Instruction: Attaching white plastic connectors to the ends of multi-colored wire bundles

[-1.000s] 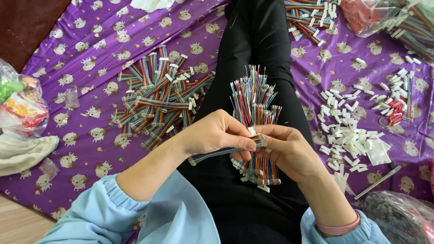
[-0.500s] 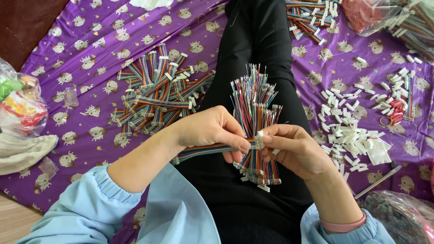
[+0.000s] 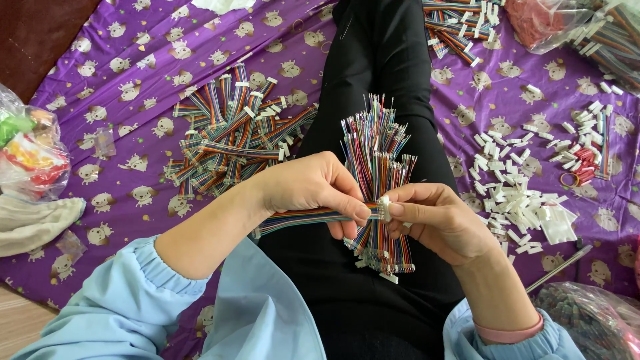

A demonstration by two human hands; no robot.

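From my feed: left hand (image 3: 313, 190) pinches a flat rainbow-striped ribbon cable (image 3: 300, 219) betw. thumb & fingers, closed on it near its end; cable runs back toward the left forearm, over the lap. Right hand (image 3: 437, 217) is closed on a small white plastic connector housing (image 3: 385, 208), fingertips meeting the cable end right there, so cable tip & housing touch. Same right hand also clamps a thick bundle of multicoloured loose wires (image 3: 377, 167), upright-ish, fanning out above the hand & hanging below it, over the black trouser leg (image 3: 380, 60). On the purple patterned cloth (image 3: 133, 133): pile of finished striped cable pieces w/ white ends (image 3: 230, 137) well left of the hands, heap of loose white housings (image 3: 513, 200) just right of them. Clear plastic bag w/ colourful contents (image 3: 27, 153) at far left edge.
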